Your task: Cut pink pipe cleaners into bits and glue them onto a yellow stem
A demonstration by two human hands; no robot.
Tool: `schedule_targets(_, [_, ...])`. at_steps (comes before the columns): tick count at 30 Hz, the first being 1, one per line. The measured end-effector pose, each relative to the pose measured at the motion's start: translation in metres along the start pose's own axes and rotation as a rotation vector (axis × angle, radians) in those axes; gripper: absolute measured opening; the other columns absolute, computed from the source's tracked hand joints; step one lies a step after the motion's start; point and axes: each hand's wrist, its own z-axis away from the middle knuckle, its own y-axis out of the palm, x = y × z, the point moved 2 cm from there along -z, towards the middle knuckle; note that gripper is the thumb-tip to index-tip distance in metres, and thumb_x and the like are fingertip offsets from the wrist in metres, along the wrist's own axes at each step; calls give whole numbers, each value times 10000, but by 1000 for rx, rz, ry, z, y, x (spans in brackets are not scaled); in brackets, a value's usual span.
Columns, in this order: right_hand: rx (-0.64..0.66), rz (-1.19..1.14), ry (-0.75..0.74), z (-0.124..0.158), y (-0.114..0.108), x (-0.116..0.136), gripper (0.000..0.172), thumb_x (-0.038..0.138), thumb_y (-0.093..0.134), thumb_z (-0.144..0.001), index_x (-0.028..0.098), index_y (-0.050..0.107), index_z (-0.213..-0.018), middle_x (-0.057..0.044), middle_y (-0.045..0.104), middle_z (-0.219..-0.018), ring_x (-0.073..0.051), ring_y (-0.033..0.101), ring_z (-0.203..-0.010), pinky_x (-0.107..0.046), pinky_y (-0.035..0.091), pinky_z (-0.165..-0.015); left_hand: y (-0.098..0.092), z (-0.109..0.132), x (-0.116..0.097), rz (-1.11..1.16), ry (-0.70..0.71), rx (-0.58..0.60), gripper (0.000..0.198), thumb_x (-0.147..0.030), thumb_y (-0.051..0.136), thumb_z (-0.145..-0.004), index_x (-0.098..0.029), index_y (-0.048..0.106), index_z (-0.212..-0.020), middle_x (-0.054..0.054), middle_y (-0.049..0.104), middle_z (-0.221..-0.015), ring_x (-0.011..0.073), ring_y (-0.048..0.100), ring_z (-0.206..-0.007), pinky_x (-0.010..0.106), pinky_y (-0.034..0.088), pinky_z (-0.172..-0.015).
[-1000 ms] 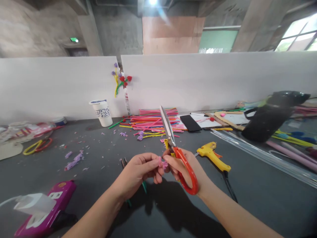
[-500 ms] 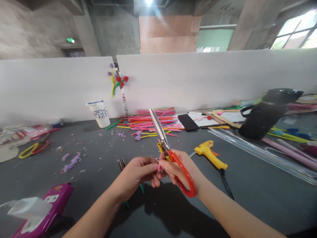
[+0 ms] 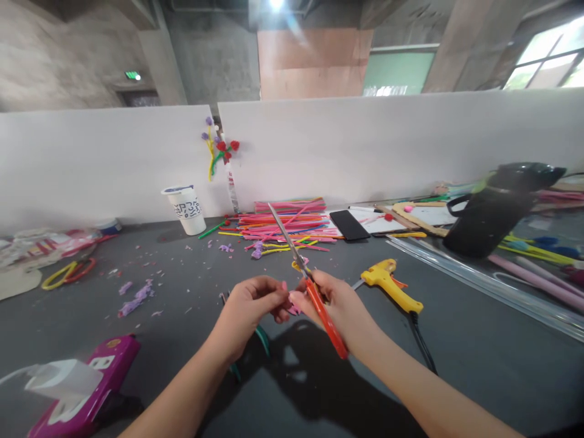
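Scissors [image 3: 305, 277] now tilted further left.

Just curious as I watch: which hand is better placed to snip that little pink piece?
Likely the right hand: its grip already holds the red-handled metal scissors. The left hand pinches the small pink fuzzy piece beside the blades.

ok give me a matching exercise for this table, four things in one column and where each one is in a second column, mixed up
Things:
1. scissors
2. glue gun
3. paper cup
4. phone

Places:
A. standing by the white partition, left of the pipe cleaners
B. lying on the table just right of the right hand
C. held in the right hand, blades pointing away
D. lying flat to the right of the pipe cleaners

Pairs: 1-C, 2-B, 3-A, 4-D
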Motion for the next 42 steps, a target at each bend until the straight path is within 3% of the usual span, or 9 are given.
schedule_targets(5, [-26,390,-111,5,-1,3,264,439,541,-717,203,458,-802,12,568,-632,-137,507,-532,-220,298,-484,-15,-3,-8,190,102,-163,81,-194,630,-699,-131,602,-658,-6,616,-601,72,542,-501,183,429,-530])
schedule_targets(14, [-76,820,-230,6,4,-1,348,514,408,-785,181,504,-814,-39,605,-621,-207,585,-553,-262,276,-490,-24,-2,-16,168,260,-230,86,-164,598,-724,-134,608,-644,-22,588,-534,69,525,-491,169,408,-499])
schedule_targets(19, [-120,859,-309,7,3,-3,347,502,384,-804,178,508,-805,-46,613,-632,-209,596,-566,-264,293,-496,-25,-2,-17,149,266,-247,62,-167,603,-716,-137,620,-665,-18,597,-535,72,527,-487,174,409,-500])
schedule_targets(42, [-164,925,-370,9,1,-1,412,516,308,-841,174,505,-721,-37,586,-524,-177,561,-469,-257,232,-463,-25,-1,-19,183,246,-241,76,-175,624,-692,-139,589,-634,-19,599,-557,78,539,-493,184,426,-503])
